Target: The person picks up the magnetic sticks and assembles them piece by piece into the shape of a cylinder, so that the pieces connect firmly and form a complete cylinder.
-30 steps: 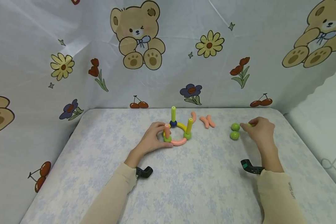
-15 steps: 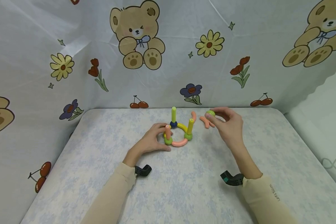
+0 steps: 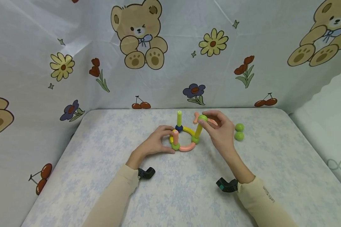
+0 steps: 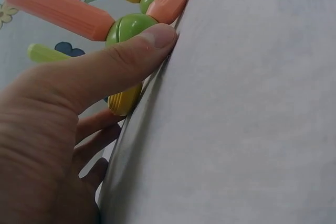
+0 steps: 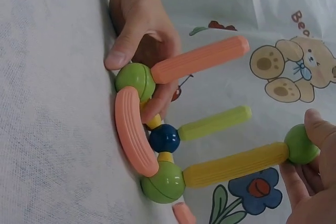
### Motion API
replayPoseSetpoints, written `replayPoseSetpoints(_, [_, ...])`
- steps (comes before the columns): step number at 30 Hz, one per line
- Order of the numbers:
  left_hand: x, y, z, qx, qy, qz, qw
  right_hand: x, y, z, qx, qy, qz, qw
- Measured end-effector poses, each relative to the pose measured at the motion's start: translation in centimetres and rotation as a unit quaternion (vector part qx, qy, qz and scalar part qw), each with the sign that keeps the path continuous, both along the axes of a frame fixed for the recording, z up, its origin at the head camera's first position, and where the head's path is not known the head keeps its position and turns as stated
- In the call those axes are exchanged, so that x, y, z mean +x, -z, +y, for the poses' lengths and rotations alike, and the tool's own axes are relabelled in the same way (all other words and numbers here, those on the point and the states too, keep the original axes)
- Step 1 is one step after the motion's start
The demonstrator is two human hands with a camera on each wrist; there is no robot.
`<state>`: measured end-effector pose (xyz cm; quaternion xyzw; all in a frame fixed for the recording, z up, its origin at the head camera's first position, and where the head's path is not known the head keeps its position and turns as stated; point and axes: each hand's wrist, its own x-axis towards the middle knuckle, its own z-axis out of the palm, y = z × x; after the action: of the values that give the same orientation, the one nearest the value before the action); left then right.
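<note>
A ring of building-toy rods and balls lies on the table, with a pink rod (image 3: 176, 138), a light green rod (image 3: 179, 118) and a yellow rod (image 3: 198, 130) standing up from it. My left hand (image 3: 152, 143) steadies the ring's left side: the thumb presses the lower green ball (image 4: 134, 27), and the fingers reach behind a curved yellow rod (image 4: 125, 102). With thumb and fingers, my right hand (image 3: 223, 135) pinches another green ball (image 5: 301, 144) at the top end of the yellow rod, touching it. A navy ball (image 5: 165, 139) carries the light green rod.
Two loose green balls, one farther (image 3: 239, 127) and one nearer (image 3: 239, 136), lie right of my right hand. Loose pink curved rods (image 3: 196, 118) lie behind the ring, partly hidden by that hand. A printed bear cloth (image 3: 170, 85) hangs along the table's back edge.
My right hand has carried a green ball left from the loose group to the yellow rod's top. The ring has shifted slightly right; my left hand stays beside it.
</note>
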<state>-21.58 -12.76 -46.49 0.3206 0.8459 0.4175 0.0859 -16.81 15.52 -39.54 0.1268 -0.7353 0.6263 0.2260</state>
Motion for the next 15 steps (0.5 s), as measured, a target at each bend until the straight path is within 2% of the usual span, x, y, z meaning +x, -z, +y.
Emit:
replayPoseSetpoints(8, [0.02,-0.10,0.20,-0.002,-0.008,0.011,0.9999,-0.03,-0.01,0.02,0.049,0.002,-0.013,0.999])
replayPoseSetpoints(11, [0.11,-0.03,0.25,-0.009,-0.018,0.014,0.9997,0.05,0.07,0.15,0.091,-0.011,-0.050,0.995])
replayPoseSetpoints(15, [0.21,0.07,0.28,-0.016,-0.034,0.017,0.9992,-0.17,0.83,0.12,0.149,-0.040,-0.109,0.982])
